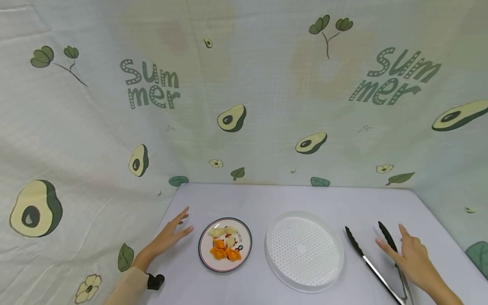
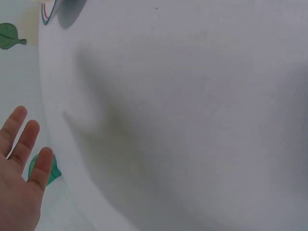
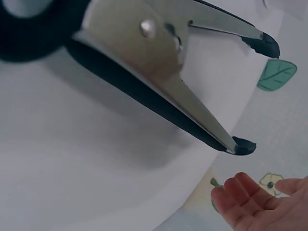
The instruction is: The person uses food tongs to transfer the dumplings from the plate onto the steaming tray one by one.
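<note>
Tongs (image 1: 377,262) lie spread near the table's (image 1: 267,199) right front edge, beside the tray (image 1: 305,250); right hand (image 1: 413,256) rests over them, fingers straight, gripping nothing; best close round both arms near the hinge; left hand (image 1: 167,237) flat, empty, beside the plate (image 1: 225,245).

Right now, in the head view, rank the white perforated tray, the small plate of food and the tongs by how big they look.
1. White perforated tray and tongs: the tray is broadest, the tongs are longer but thin and partly cut off, so unsure.
2. Small plate: clearly smallest.
</note>
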A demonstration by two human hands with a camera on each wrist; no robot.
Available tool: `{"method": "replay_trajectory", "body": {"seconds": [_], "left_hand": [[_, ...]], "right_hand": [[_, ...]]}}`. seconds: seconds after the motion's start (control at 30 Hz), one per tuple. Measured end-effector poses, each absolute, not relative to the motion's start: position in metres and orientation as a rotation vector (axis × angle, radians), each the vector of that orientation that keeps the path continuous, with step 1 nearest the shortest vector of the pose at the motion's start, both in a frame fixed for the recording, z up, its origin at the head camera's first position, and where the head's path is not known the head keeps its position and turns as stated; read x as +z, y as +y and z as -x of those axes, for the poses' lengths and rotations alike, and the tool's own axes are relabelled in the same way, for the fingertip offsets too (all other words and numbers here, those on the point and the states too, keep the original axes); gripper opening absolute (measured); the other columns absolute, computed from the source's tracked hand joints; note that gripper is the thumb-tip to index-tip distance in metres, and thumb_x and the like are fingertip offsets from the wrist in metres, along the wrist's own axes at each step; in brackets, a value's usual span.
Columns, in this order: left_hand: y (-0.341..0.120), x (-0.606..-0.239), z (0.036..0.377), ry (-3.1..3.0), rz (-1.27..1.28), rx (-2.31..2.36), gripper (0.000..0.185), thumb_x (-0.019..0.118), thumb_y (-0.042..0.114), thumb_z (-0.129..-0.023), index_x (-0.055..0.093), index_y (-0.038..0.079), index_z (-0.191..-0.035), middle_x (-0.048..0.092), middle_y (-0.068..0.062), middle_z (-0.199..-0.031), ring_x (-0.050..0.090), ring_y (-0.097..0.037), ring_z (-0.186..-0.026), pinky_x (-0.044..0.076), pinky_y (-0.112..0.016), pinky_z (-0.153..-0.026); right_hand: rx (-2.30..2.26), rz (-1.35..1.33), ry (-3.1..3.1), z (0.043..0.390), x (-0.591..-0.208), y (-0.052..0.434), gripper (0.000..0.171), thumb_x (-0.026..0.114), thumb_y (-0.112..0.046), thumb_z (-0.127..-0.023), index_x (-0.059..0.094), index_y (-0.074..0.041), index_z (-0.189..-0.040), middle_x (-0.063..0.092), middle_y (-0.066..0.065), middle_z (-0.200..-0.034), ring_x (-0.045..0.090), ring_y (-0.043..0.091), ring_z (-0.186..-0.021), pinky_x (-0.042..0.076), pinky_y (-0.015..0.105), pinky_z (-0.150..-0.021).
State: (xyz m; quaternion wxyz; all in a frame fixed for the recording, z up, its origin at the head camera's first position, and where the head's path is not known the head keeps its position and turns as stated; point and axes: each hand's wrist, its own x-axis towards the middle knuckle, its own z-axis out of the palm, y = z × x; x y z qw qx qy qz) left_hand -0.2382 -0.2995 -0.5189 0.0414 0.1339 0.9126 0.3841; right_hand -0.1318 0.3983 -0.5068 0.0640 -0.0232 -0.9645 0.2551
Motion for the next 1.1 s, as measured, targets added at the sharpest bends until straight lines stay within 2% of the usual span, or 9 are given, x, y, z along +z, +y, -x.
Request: {"method": "replay_trajectory", "body": {"seconds": [0.07, 0.2, 0.3, 0.53, 0.6, 0.77, 0.87, 0.97, 1.1], "left_hand": [[-0.297, -0.523, 0.235, 2.793, -0.389, 1.174, 0.078, 0.062, 0.034, -0.099, 0.019, 0.011, -0.160, 0.039, -0.024, -0.151, 0.039, -0.049, -0.132, 0.029, -0.070, -0.101], [-0.290, -0.533, 0.230, 2.792, -0.374, 1.163, 0.079, 0.067, 0.030, -0.096, 0.023, 0.007, -0.159, 0.044, -0.024, -0.147, 0.043, -0.047, -0.128, 0.029, -0.069, -0.102], [-0.286, -0.541, 0.228, 2.790, -0.392, 1.174, 0.080, 0.069, 0.030, -0.095, 0.026, 0.007, -0.158, 0.048, -0.024, -0.144, 0.045, -0.045, -0.125, 0.030, -0.067, -0.102], [-0.277, -0.552, 0.227, 2.757, -0.402, 1.194, 0.081, 0.072, 0.036, -0.092, 0.030, 0.011, -0.158, 0.057, -0.014, -0.134, 0.048, -0.036, -0.122, 0.031, -0.061, -0.105], [-0.274, -0.554, 0.227, 2.757, -0.412, 1.180, 0.079, 0.071, 0.036, -0.093, 0.032, 0.011, -0.157, 0.059, -0.011, -0.131, 0.049, -0.035, -0.121, 0.031, -0.060, -0.105], [-0.273, -0.555, 0.222, 2.748, -0.445, 1.158, 0.071, 0.066, 0.039, -0.096, 0.037, 0.014, -0.155, 0.059, -0.005, -0.131, 0.048, -0.034, -0.123, 0.028, -0.063, -0.105], [-0.272, -0.552, 0.218, 2.763, -0.426, 1.122, 0.066, 0.064, 0.042, -0.096, 0.041, 0.018, -0.153, 0.058, -0.002, -0.132, 0.046, -0.032, -0.123, 0.027, -0.066, -0.101], [-0.270, -0.550, 0.215, 2.783, -0.382, 1.066, 0.062, 0.063, 0.045, -0.096, 0.046, 0.021, -0.151, 0.057, -0.003, -0.135, 0.043, -0.031, -0.122, 0.027, -0.067, -0.098], [-0.269, -0.552, 0.214, 2.817, -0.371, 0.967, 0.060, 0.063, 0.047, -0.095, 0.049, 0.025, -0.149, 0.054, -0.004, -0.143, 0.041, -0.028, -0.119, 0.027, -0.061, -0.096]], "right_hand": [[0.771, 0.076, -2.909, 0.131, -0.512, 0.397, 0.100, 0.058, -0.044, -0.098, 0.003, 0.026, -0.144, 0.047, 0.048, -0.104, 0.045, 0.061, -0.094, 0.034, 0.072, -0.076], [0.765, 0.108, -2.887, 0.125, -0.523, 0.395, 0.104, 0.063, -0.044, -0.095, 0.005, 0.029, -0.142, 0.046, 0.048, -0.100, 0.048, 0.063, -0.088, 0.037, 0.070, -0.073], [0.796, 0.135, -2.885, 0.122, -0.529, 0.393, 0.108, 0.065, -0.045, -0.093, 0.001, 0.028, -0.143, 0.038, 0.056, -0.108, 0.043, 0.071, -0.093, 0.036, 0.072, -0.074], [0.793, 0.161, -2.952, 0.123, -0.534, 0.390, 0.114, 0.064, -0.050, -0.093, -0.001, 0.031, -0.139, 0.038, 0.057, -0.104, 0.051, 0.061, -0.085, 0.044, 0.066, -0.067], [0.802, 0.182, -2.982, 0.123, -0.534, 0.389, 0.114, 0.063, -0.052, -0.093, 0.002, 0.034, -0.136, 0.037, 0.058, -0.105, 0.049, 0.065, -0.088, 0.044, 0.067, -0.070], [0.877, 0.276, -3.098, 0.122, -0.535, 0.387, 0.114, 0.059, -0.056, -0.093, 0.007, 0.038, -0.131, 0.028, 0.061, -0.114, 0.034, 0.075, -0.107, 0.037, 0.073, -0.084], [0.920, 0.340, -3.149, 0.120, -0.537, 0.385, 0.118, 0.059, -0.059, -0.092, 0.002, 0.036, -0.132, 0.020, 0.060, -0.120, 0.027, 0.074, -0.112, 0.033, 0.074, -0.090], [0.911, 0.340, -3.144, 0.117, -0.542, 0.383, 0.120, 0.062, -0.059, -0.090, 0.002, 0.035, -0.133, 0.019, 0.059, -0.119, 0.026, 0.071, -0.112, 0.033, 0.074, -0.091], [0.889, 0.317, -3.145, 0.114, -0.548, 0.384, 0.123, 0.066, -0.057, -0.088, -0.001, 0.034, -0.133, 0.019, 0.058, -0.117, 0.024, 0.067, -0.111, 0.032, 0.074, -0.091]]}}
